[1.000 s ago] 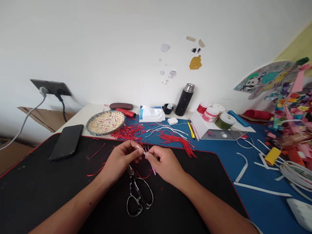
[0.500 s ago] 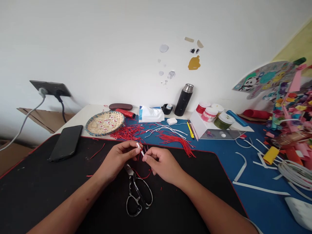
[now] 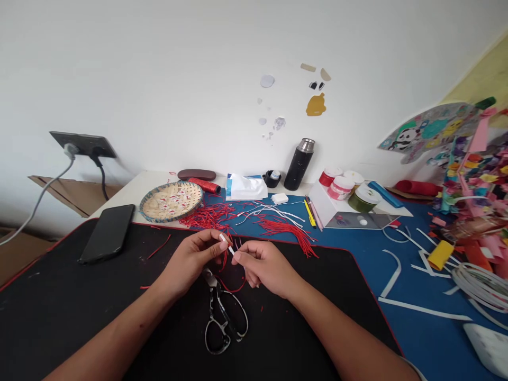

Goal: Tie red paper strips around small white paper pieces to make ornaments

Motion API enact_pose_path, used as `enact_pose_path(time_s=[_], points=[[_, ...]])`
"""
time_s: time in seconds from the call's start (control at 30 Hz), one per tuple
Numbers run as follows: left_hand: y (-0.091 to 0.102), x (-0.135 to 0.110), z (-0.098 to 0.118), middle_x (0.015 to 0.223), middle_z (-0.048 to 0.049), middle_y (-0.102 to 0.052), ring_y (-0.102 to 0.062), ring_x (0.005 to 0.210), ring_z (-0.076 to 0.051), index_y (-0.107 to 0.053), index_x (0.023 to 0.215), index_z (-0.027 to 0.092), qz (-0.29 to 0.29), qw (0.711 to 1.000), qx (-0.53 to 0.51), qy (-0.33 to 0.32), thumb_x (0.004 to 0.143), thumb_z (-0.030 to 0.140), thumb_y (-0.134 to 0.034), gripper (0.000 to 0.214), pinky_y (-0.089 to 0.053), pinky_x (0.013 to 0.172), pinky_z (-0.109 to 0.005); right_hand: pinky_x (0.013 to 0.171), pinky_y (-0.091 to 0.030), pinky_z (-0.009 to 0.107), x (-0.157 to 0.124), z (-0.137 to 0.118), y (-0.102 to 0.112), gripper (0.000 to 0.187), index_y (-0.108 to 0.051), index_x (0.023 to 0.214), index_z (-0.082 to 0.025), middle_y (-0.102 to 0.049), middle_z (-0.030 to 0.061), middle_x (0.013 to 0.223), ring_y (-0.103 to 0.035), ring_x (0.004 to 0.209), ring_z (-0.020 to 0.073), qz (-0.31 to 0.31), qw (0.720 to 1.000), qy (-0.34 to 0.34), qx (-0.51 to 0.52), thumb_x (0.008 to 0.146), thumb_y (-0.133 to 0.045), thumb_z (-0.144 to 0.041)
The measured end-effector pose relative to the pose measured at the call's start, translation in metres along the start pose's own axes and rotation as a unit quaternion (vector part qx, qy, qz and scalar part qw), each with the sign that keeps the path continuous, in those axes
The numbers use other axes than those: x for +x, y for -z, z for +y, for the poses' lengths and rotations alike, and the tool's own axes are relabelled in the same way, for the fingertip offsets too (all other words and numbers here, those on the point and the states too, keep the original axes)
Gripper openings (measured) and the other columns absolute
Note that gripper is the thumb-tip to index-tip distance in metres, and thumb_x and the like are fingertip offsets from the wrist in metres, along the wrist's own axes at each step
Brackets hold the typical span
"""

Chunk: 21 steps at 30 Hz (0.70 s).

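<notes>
My left hand (image 3: 194, 259) and my right hand (image 3: 264, 266) meet over the black mat (image 3: 79, 307), fingertips almost touching. Between them they pinch a small white strip (image 3: 227, 243) with thin red threads (image 3: 226, 259) hanging from it. The right hand's fingers are curled, and a slim pale stick seems tucked under them. Metal scissors (image 3: 224, 317) lie on the mat just below both hands, blades under my left wrist.
Behind the hands lie piles of red strands (image 3: 288, 230) and white strips (image 3: 273, 210) on a blue cloth. A woven basket (image 3: 171, 199), a phone (image 3: 108, 232), a black flask (image 3: 299, 164), jars (image 3: 343, 186) and colourful paper crafts (image 3: 472, 180) stand around.
The white strip has tilted and risen slightly between my fingertips, and the purple stick that showed under my right hand is now mostly hidden. The hands stayed in place.
</notes>
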State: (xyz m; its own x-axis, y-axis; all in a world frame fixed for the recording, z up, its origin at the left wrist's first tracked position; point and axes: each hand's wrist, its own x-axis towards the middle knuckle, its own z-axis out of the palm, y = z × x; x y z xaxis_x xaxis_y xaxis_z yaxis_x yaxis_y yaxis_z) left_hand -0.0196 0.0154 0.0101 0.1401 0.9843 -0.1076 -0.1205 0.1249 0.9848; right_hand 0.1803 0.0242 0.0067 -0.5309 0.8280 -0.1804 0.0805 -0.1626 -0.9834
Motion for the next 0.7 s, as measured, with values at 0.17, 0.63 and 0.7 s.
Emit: enact_pose_path(time_s=[0.17,0.63,0.7], points=[[0.0039,0.0023,-0.0049,0.073,0.0014,-0.068,-0.059,0.06,-0.013,-0.072,0.085,0.02,0.02,0.999,-0.035,0.002,0.078,0.042,-0.086,0.027,-0.048,0.057,-0.023,0.044,-0.036,0.02,-0.0002,0.0,0.0016,0.024,-0.067,0.092,-0.017,-0.053,-0.0086,0.046,-0.045,0.039,0.0088,-0.004,1.0,-0.006,-0.012,0.096,-0.062,-0.04],[0.0022,0.0002,-0.0046,0.08,-0.0012,-0.07,-0.058,0.067,-0.015,-0.074,0.084,0.02,0.003,1.0,-0.007,-0.021,0.079,0.041,-0.085,0.025,-0.048,0.063,-0.025,0.043,-0.03,0.019,-0.0024,-0.0071,-0.0018,0.012,-0.064,0.077,-0.018,-0.049,-0.0091,0.044,-0.043,0.039,0.0072,0.04,0.999,-0.007,-0.026,0.089,-0.06,-0.016],[0.0021,-0.0004,-0.005,0.081,-0.0011,-0.07,-0.059,0.069,-0.015,-0.074,0.085,0.02,-0.001,1.0,-0.009,-0.027,0.081,0.04,-0.085,0.023,-0.048,0.065,-0.024,0.043,-0.029,0.019,-0.0018,-0.0066,-0.0021,0.013,-0.063,0.076,-0.018,-0.049,-0.009,0.044,-0.043,0.039,0.0073,0.041,0.999,0.0,-0.013,0.088,-0.059,-0.015]])
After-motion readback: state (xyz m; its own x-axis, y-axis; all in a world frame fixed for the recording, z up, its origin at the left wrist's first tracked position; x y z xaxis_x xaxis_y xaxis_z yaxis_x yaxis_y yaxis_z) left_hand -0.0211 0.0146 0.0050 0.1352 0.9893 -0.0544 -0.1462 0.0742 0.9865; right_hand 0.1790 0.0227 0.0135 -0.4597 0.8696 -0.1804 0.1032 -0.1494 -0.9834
